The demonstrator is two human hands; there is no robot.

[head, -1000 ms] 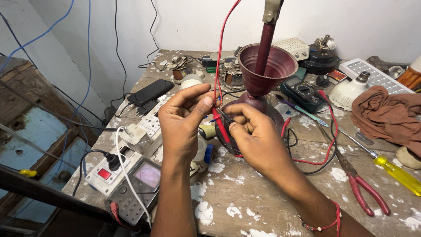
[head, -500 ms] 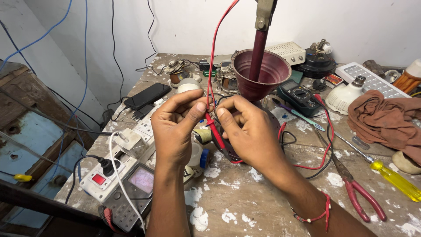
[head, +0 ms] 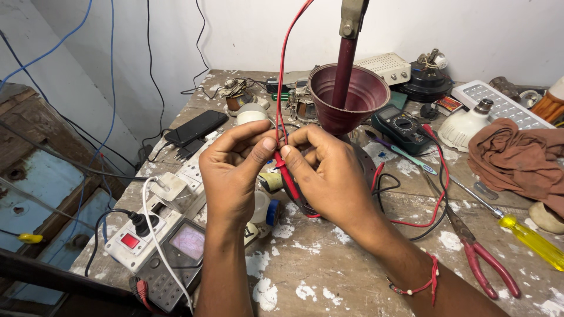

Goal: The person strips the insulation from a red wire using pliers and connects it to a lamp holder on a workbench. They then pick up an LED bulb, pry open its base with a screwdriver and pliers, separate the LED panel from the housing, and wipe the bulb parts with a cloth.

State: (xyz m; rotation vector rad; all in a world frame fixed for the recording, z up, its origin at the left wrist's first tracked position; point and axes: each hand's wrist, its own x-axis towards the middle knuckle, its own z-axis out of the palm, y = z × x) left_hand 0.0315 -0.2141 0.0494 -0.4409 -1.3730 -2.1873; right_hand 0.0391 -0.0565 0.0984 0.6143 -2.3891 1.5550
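At the centre of the frame both hands meet over a thin red plastic test probe with a red lead (head: 288,176). The left hand (head: 232,170) pinches its upper end between thumb and forefinger, fingers closed tight on it, and the right hand (head: 326,170) clamps it from the other side in the same way, thumb tips almost touching. The probe slants down toward the lower middle, just above the worn, paint-flecked wooden bench (head: 329,276), while its red wire (head: 286,58) rises to the top of the frame.

The probe looks light and stiff, its smooth shaft likely a little slippery, so the ribbed grip near the top seems the safest hold; the lead is soft and limp and would tug if snagged.

Just behind the hands stands a dark red metal funnel-shaped shade on a rod (head: 348,97). To its right lies a dark handheld multimeter (head: 402,126), then a white bulb (head: 467,126) and a crumpled brown cloth (head: 520,158). Red-handled pliers (head: 479,258) and a yellow-handled screwdriver (head: 529,238) lie at lower right. At lower left sit a white socket board with a red switch (head: 138,232) and a black phone (head: 197,127).
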